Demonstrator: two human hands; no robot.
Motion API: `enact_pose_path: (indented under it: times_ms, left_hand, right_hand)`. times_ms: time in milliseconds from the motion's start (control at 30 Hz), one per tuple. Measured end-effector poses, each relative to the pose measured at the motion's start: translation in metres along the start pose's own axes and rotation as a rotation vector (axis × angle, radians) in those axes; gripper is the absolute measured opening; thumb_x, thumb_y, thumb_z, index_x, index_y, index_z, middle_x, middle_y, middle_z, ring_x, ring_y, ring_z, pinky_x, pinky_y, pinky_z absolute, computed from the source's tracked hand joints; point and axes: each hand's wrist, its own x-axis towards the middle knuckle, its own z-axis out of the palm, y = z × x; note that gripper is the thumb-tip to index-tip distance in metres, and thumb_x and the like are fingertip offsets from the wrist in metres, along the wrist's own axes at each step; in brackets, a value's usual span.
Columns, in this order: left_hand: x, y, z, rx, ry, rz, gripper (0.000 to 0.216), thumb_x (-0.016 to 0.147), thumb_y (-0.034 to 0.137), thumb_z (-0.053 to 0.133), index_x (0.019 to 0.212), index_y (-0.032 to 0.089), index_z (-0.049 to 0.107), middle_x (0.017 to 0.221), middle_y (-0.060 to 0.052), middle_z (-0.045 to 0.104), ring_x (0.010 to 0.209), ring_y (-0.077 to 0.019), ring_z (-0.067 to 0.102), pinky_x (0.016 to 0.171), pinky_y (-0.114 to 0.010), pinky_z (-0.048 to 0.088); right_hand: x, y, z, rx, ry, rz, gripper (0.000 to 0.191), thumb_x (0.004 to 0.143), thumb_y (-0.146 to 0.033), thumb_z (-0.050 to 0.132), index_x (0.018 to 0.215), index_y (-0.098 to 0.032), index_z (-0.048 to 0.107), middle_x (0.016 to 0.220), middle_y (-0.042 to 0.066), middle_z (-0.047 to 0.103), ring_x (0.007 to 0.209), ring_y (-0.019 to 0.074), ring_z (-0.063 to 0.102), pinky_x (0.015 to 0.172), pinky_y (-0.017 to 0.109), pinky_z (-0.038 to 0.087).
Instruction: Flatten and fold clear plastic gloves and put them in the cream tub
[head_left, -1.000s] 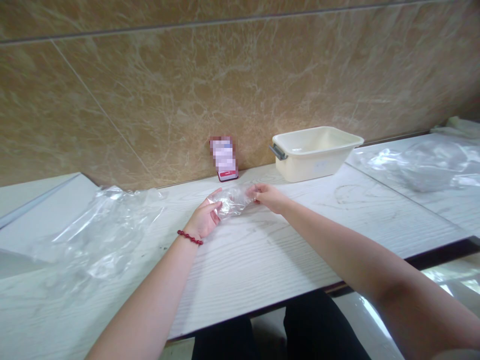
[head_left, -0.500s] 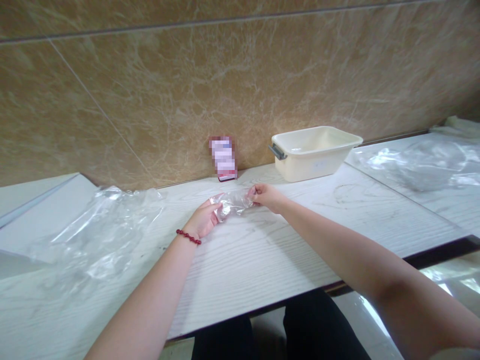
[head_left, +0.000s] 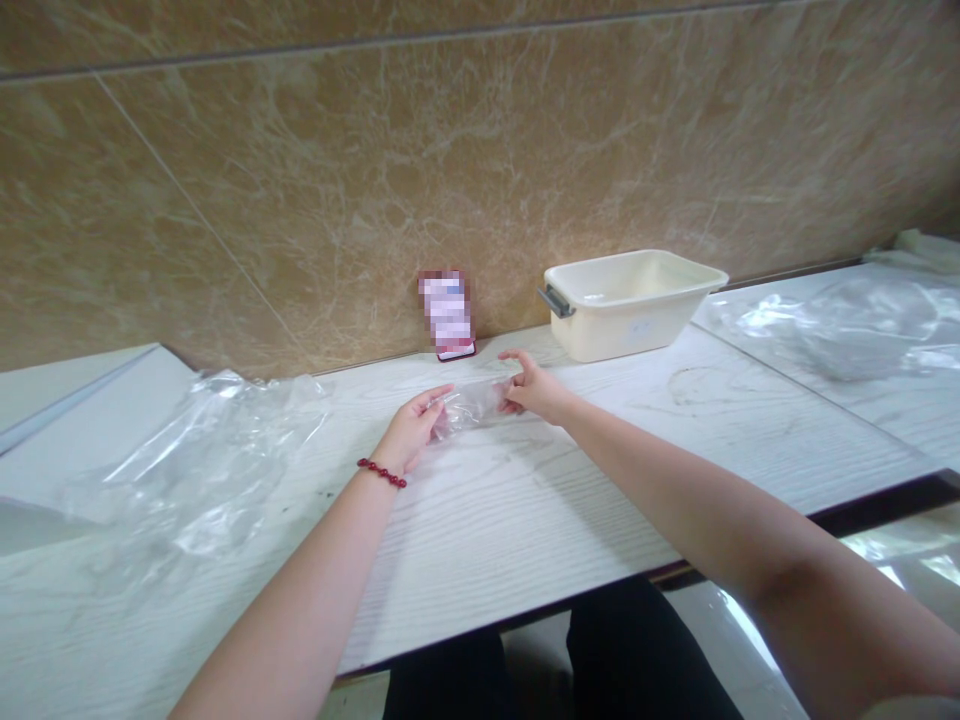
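Observation:
A small clear plastic bag [head_left: 471, 405], crinkled and shiny, is stretched between my two hands just above the white wood-grain table [head_left: 510, 530]. My left hand [head_left: 412, 428], with a red bead bracelet [head_left: 382, 472] at the wrist, grips the bag's left end between thumb and fingers. At the right end, my right hand [head_left: 534, 390] pinches the plastic, its index finger raised and pointing left. Whether anything lies inside the bag I cannot tell.
Behind my hands a phone [head_left: 448, 315] leans on the brown marble wall [head_left: 360, 180]. A cream plastic bin [head_left: 622, 330] with a grey handle stands to its right. Clear plastic sheeting [head_left: 217, 470] lies at the left, and more plastic bags [head_left: 855, 325] at the far right.
My right index finger has lifted away from the bag, while the other fingers keep their pinch. My left hand has shifted slightly right, its fingers extended more along the bag.

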Motion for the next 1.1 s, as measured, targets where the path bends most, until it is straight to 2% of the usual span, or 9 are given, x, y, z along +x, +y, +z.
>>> enact_pose_path:
  times_ms: [100,200,500,600,700,767,867,1000,1100]
  left_hand:
    - [0.001,0.001,0.000,-0.076,0.015,-0.039,0.025,0.069,0.012,0.055,0.094,0.013,0.060,0.064,-0.001,0.059,0.053,-0.0071,0.051,0.049,-0.016,0.040]
    - [0.002,0.002,-0.002,-0.136,0.020,-0.054,0.025,0.069,0.010,0.054,0.093,0.013,0.060,0.066,-0.002,0.060,0.055,-0.0071,0.053,0.050,-0.016,0.042]
    - [0.003,0.007,-0.008,-0.113,-0.006,-0.123,0.032,0.068,0.007,0.054,0.099,0.014,0.057,0.073,-0.003,0.062,0.057,-0.0059,0.054,0.053,-0.016,0.044]
    - [0.003,0.005,-0.007,0.020,0.003,-0.122,0.036,0.068,0.011,0.054,0.104,0.013,0.054,0.067,-0.001,0.060,0.053,-0.0053,0.053,0.053,-0.017,0.043]
    - [0.002,-0.002,-0.006,0.337,0.007,-0.054,0.044,0.068,0.022,0.056,0.110,0.016,0.051,0.060,0.001,0.058,0.047,-0.0067,0.050,0.045,-0.017,0.038]
    - [0.001,-0.007,-0.005,0.576,-0.003,0.033,0.046,0.067,0.027,0.057,0.111,0.018,0.051,0.056,0.002,0.057,0.043,-0.0073,0.047,0.041,-0.018,0.034]
    - [-0.001,-0.011,0.000,0.812,-0.028,0.152,0.044,0.068,0.029,0.053,0.111,0.019,0.052,0.056,0.001,0.058,0.040,-0.0073,0.043,0.042,-0.019,0.034]
    - [-0.004,-0.009,0.007,0.933,-0.018,0.200,0.045,0.069,0.026,0.050,0.113,0.015,0.050,0.066,-0.002,0.062,0.045,-0.0098,0.049,0.048,-0.021,0.038]
    - [-0.005,-0.007,0.010,0.964,-0.029,0.222,0.044,0.069,0.022,0.047,0.113,0.015,0.050,0.081,-0.005,0.064,0.052,-0.0106,0.052,0.053,-0.021,0.041]
  right_hand:
    - [0.001,0.001,-0.001,-0.045,-0.070,-0.047,0.023,0.069,-0.017,0.051,0.091,-0.022,0.049,0.047,-0.008,0.049,0.039,0.0059,0.049,0.036,0.014,0.036]
    - [0.002,0.002,0.000,0.022,-0.066,-0.042,0.009,0.070,-0.017,0.048,0.075,-0.018,0.055,0.049,-0.006,0.046,0.039,0.0034,0.044,0.038,0.014,0.036]
    - [0.002,-0.005,0.002,0.256,-0.034,0.002,0.015,0.069,-0.010,0.041,0.063,-0.014,0.054,0.050,-0.004,0.049,0.046,0.0048,0.046,0.050,0.018,0.039]
    - [0.005,-0.002,-0.002,0.097,0.009,0.047,0.023,0.067,-0.005,0.035,0.060,-0.014,0.055,0.049,-0.003,0.048,0.045,0.0055,0.045,0.051,0.019,0.039]
    - [0.008,0.000,-0.007,-0.297,0.111,0.039,0.026,0.064,-0.004,0.035,0.061,-0.015,0.058,0.054,0.000,0.051,0.050,0.0083,0.047,0.055,0.022,0.039]
    - [0.007,-0.001,-0.009,-0.561,0.209,-0.112,0.027,0.064,-0.003,0.036,0.064,-0.015,0.060,0.065,0.002,0.056,0.063,0.0108,0.051,0.064,0.024,0.040]
    - [0.001,-0.003,-0.006,-0.751,0.259,-0.344,0.029,0.066,-0.004,0.036,0.073,-0.016,0.062,0.081,0.004,0.059,0.079,0.0122,0.052,0.075,0.023,0.038]
    - [-0.014,-0.003,0.014,-0.840,0.059,-0.437,0.032,0.072,-0.008,0.034,0.093,-0.015,0.059,0.093,0.005,0.060,0.088,0.0121,0.052,0.080,0.022,0.037]
    - [-0.024,0.000,0.030,-0.926,-0.133,-0.483,0.037,0.077,-0.012,0.032,0.110,-0.011,0.049,0.111,0.009,0.052,0.105,0.0154,0.045,0.088,0.027,0.033]
